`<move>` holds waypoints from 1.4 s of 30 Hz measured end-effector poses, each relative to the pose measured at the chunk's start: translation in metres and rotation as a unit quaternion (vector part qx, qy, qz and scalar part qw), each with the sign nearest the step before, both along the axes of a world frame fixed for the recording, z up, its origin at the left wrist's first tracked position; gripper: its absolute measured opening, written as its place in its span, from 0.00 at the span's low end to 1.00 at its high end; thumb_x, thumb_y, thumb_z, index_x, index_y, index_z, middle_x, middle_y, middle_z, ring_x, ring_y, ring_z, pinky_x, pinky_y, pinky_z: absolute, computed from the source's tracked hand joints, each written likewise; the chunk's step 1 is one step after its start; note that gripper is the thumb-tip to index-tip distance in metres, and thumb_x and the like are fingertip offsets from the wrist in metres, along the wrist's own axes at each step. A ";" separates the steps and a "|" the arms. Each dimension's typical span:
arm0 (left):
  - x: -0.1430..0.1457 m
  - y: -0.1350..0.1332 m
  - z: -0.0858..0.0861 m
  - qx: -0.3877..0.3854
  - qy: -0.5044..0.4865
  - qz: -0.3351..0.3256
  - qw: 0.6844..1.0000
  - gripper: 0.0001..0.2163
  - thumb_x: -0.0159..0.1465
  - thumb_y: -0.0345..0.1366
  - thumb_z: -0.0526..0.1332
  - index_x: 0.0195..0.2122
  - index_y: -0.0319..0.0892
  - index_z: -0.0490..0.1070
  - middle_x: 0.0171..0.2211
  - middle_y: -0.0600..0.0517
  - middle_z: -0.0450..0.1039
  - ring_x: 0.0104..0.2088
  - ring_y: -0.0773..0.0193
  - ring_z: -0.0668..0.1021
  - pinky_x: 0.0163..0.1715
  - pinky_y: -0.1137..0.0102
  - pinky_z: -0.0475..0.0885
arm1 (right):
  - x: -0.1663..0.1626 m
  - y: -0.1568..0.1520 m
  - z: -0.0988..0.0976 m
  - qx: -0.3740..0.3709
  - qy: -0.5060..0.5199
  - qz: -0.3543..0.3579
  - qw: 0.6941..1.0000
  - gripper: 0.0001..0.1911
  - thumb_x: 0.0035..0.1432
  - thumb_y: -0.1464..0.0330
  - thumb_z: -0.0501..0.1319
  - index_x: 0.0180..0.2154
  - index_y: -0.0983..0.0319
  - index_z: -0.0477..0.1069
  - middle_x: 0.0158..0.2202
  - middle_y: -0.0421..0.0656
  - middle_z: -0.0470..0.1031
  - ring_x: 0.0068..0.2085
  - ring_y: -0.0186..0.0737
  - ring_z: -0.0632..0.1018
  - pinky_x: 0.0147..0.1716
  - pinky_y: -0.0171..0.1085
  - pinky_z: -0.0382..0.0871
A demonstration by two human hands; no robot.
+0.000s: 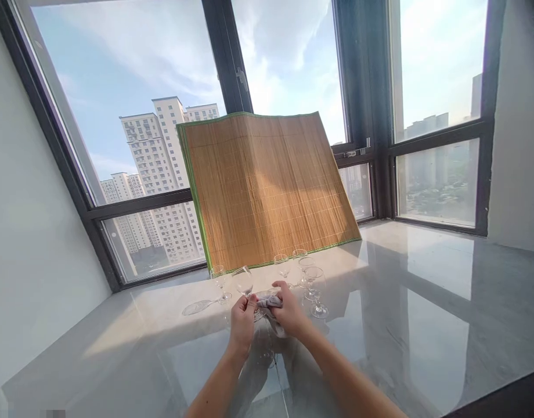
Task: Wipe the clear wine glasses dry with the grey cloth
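Near the middle of the ledge, my left hand [242,325] is closed on a clear stemmed wine glass [243,280], which tilts with its bowl pointing up and left. My right hand [289,309] grips a crumpled greyish cloth [271,303], pressed close to the foot of that glass. Part of the cloth hangs below the fingers. Left of my hands another wine glass [218,278] stands upright and casts a shadow. Several more stand in a group beyond and right of my right hand, including a front wine glass [314,283] and a farther wine glass [282,265].
A glossy grey stone ledge [354,371] spreads under everything and reflects the windows. Behind the glasses, a bamboo mat [271,191] with green edging leans against the dark window frame [375,110]. White walls [27,232] close in both sides. Tall buildings show outside.
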State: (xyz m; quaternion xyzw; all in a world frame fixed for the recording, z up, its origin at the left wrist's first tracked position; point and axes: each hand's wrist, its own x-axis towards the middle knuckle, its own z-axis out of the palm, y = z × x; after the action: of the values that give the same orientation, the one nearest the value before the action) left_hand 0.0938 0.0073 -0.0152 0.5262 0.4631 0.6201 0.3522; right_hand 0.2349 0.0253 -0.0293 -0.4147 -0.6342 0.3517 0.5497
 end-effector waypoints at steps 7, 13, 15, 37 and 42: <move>0.000 -0.001 0.005 0.019 0.001 0.042 0.999 0.21 0.54 0.56 0.65 0.26 0.41 0.68 0.23 0.57 0.66 0.25 0.68 0.66 0.27 0.73 0.61 | 0.001 -0.002 0.000 -0.058 0.079 0.023 0.995 0.26 0.40 0.73 0.64 0.44 0.57 0.60 0.21 0.29 0.64 0.23 0.34 0.68 0.22 0.30 0.55; -0.008 0.005 0.008 -0.021 0.039 0.102 0.994 0.23 0.52 0.60 0.62 0.23 0.42 0.67 0.21 0.55 0.66 0.25 0.66 0.67 0.28 0.70 0.62 | -0.006 -0.020 0.030 -0.016 0.193 0.062 0.979 0.25 0.44 0.71 0.62 0.46 0.57 0.58 0.25 0.31 0.67 0.27 0.35 0.72 0.26 0.32 0.64; -0.012 0.007 0.002 -0.028 0.054 0.099 0.993 0.24 0.53 0.61 0.61 0.22 0.42 0.65 0.20 0.56 0.64 0.23 0.67 0.66 0.28 0.70 0.61 | -0.003 -0.032 0.041 0.041 0.206 0.046 0.977 0.23 0.48 0.70 0.62 0.47 0.57 0.59 0.27 0.34 0.70 0.29 0.36 0.73 0.28 0.34 0.67; 0.048 0.030 -0.020 0.043 0.526 -0.060 0.847 0.12 0.62 0.38 0.55 0.44 0.43 0.74 0.48 0.46 0.73 0.50 0.56 0.72 0.51 0.65 0.65 | 0.154 -0.007 -0.014 0.165 -0.075 -0.415 0.891 0.16 0.57 0.67 0.53 0.49 0.58 0.62 0.35 0.44 0.78 0.34 0.45 0.80 0.33 0.38 0.70; 0.067 0.055 -0.024 0.017 0.564 -0.028 0.825 0.18 0.65 0.42 0.54 0.53 0.43 0.72 0.64 0.42 0.61 0.62 0.49 0.64 0.61 0.56 0.56 | 0.157 -0.007 -0.015 0.155 -0.067 -0.404 0.899 0.16 0.57 0.67 0.52 0.49 0.59 0.61 0.35 0.43 0.77 0.34 0.44 0.79 0.34 0.38 0.71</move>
State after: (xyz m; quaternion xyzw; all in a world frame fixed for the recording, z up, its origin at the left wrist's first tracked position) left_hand 0.1608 0.0620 -0.0391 0.8031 0.5551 0.2130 0.0380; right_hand 0.3919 0.0183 -0.0446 -0.5676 -0.4936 -0.0322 0.6582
